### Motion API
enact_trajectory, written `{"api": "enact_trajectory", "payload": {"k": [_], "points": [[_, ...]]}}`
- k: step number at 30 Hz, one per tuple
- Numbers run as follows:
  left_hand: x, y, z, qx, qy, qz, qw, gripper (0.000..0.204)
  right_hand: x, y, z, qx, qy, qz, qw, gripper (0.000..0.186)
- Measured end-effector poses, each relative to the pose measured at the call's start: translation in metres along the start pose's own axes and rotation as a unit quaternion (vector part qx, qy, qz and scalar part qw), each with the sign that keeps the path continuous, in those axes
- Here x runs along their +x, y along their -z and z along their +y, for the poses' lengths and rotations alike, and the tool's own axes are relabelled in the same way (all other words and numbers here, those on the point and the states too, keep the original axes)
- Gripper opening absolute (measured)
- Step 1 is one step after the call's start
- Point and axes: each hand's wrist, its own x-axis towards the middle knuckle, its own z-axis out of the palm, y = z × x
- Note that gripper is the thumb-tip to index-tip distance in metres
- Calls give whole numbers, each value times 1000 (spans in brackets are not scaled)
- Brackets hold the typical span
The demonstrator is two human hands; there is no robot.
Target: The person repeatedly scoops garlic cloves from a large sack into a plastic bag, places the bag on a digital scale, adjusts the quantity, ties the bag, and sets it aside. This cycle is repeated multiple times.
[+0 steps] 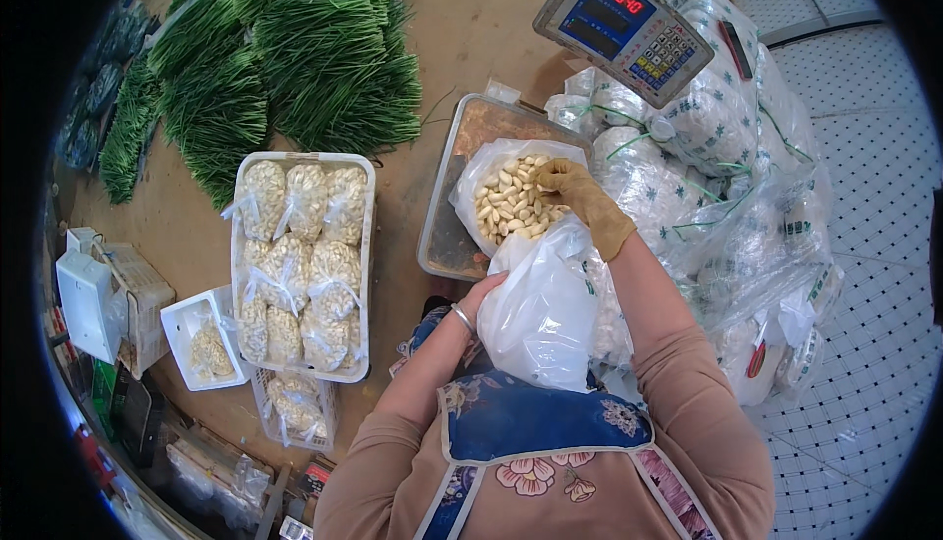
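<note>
An open plastic bag (473, 177) full of peeled garlic cloves (511, 196) stands on the metal tray of a weighing scale (439, 231). My right hand (586, 204), in a tan glove, reaches over the far right of the cloves. Its fingers are curled together at their edge; whatever they pinch is too small to make out. A bulging white plastic bag (540, 319) lies against my apron, overlapping the near side of the garlic bag. My bare left hand (483, 297), with a bracelet at the wrist, grips its left side, the fingertips partly hidden.
The scale's display head (624, 29) rises at the back right. Wrapped white bundles (707, 177) are piled on the right. A white crate (370, 245) of bagged garlic stands left, beside a foam box (182, 329). Green stalks (314, 59) cover the back left.
</note>
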Motion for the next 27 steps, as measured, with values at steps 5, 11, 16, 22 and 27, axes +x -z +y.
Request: {"api": "enact_trajectory", "payload": {"k": [5,11,16,22,27], "points": [[0,0,0,-4,-1,-5,1000,43,-10,-4,-14,150,-36,-19,988,18],[5,6,-1,10,-5,5,1000,42,-12,0,-9,170,2,-41,985,22],[6,7,-1,12,-11,6,1000,43,-12,-7,-8,73,59,9,996,22],[8,13,-3,-2,-6,5,1000,43,-9,-26,-13,-411,159,106,891,22],[6,11,-3,-3,2,8,1000,44,-1,-20,-10,-360,192,103,907,25]]}}
